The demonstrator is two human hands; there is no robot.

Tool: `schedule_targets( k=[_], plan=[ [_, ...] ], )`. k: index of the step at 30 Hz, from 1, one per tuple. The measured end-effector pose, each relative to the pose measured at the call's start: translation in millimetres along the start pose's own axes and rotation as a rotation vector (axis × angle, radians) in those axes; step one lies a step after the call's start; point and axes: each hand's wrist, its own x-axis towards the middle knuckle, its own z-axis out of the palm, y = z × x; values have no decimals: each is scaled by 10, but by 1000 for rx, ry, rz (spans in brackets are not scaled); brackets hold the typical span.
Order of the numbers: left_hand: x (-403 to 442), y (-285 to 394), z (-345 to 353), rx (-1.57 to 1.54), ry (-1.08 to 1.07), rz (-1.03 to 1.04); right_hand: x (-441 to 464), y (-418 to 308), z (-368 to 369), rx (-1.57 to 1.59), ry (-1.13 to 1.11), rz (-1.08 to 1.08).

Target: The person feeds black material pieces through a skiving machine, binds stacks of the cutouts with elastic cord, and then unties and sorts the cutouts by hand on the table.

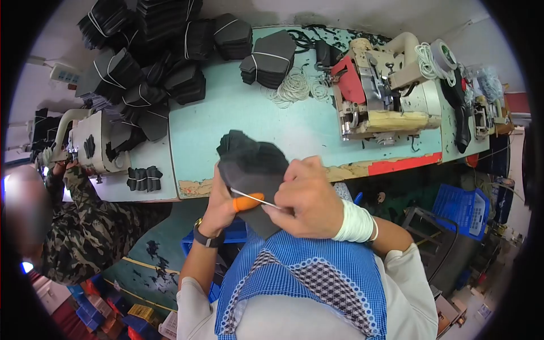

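Observation:
My left hand grips a stack of dark fabric pieces in front of my apron; its thumb wears an orange finger cover. Across the stack runs a white elastic band, stretched between that thumb and my right hand. The right fingers are closed on the band, close to the stack's right side. Many more white bands are wrapped around my right wrist. Beyond, on the pale green table, lie banded dark stacks and a loose heap of white bands.
An industrial sewing machine stands at the table's right. Banded bundles are piled at the back left. A person in a camouflage sleeve works at another machine on the left. A blue crate stands on the right.

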Motion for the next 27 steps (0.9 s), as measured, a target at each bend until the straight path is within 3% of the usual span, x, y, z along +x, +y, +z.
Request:
schedule_targets(
  k=[2, 3, 4, 6, 8, 9, 10, 12, 13, 16, 17, 18, 20, 22, 27],
  plan=[
    [-15, 111, 37, -87, 63, -205, -90, -59, 49, -34, -36, -39],
    [-96, -158, -180, -245, -7, -189, -201, 17, -11, -15, -16, 37],
    [-241, -289, -199, -430, 86, -112, -322, 106, -51, 7, 5, 117],
    [-376, -437, -238, -516, -22, 4, -449, 314, 63, 95, 120, 160],
    [-478, -755, -380, -613, -86, 10, -407, 332, 146, 391, 34, 204],
    [-516, -852, -431, -695, -162, 26, -388, 339, 129, 521, -81, 382],
    [-562, -731, -349, -694, -161, 40, -362, 322, 94, 518, -87, 370],
    [-721, -375, -104, -342, -304, 239, -334, 250, 32, 382, -190, 220],
    [-887, -492, -137, -421, 55, -260, -360, 262, 39, 404, -188, 215],
    [-984, -1464, -344, -295, 266, -17, -264, 286, -5, 192, -270, 90],
    [-564, -679, 45, -836, 30, 105, -209, 199, -54, 216, -305, 89],
    [-359, -605, 90, -1061, -215, 253, -141, 137, -98, 161, -254, -38],
    [-367, -569, 169, -977, 68, 447, -111, 202, -101, 436, -104, -37],
    [-456, -576, 412, -845, 147, 502, -41, 359, -218, 519, 25, -31],
    [-844, -701, 792, -626, 244, 517, -403, 437, -611, 630, -329, -85]
  ],
)
